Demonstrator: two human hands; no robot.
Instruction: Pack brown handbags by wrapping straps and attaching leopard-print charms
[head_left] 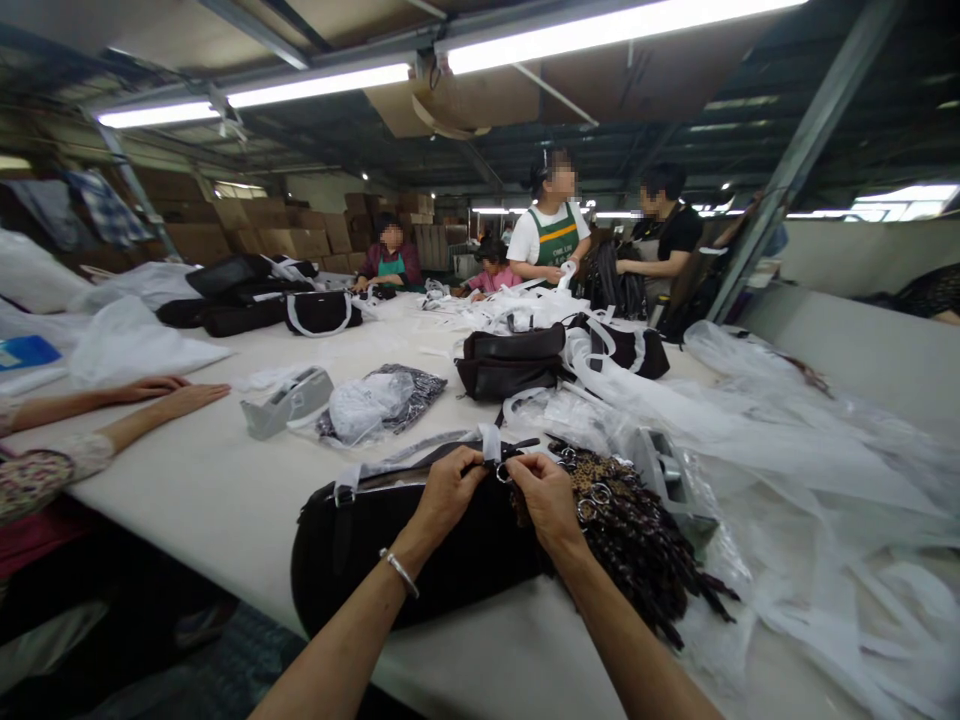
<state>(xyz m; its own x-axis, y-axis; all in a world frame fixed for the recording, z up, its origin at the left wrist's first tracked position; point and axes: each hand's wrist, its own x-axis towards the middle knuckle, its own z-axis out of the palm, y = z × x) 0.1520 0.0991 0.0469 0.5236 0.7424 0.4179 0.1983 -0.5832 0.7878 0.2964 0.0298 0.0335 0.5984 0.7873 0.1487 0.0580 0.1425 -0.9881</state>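
Note:
A black handbag [352, 560] lies on its side in front of me, its silvery zip along the upper edge. White wrapping covers part of its strap [491, 440]. My left hand [452, 490] is closed in a pinch at the strap's end on the bag. Right beside it, my right hand [549, 492] pinches a small metal ring [503, 472]; whether the ring is hooked to the bag cannot be made out. Against the bag's right end rests a heap of dark brown tassel charms [637, 550] with metal rings, close to my right hand.
Grey tape dispensers stand at the left [289, 400] and behind the charms [664, 465]. Plastic-wrapped goods [382, 400], another black bag [510, 360] and white wrapping [750, 440] lie farther back. A co-worker's hands [180, 395] rest at left. Several people work across the table [247, 510].

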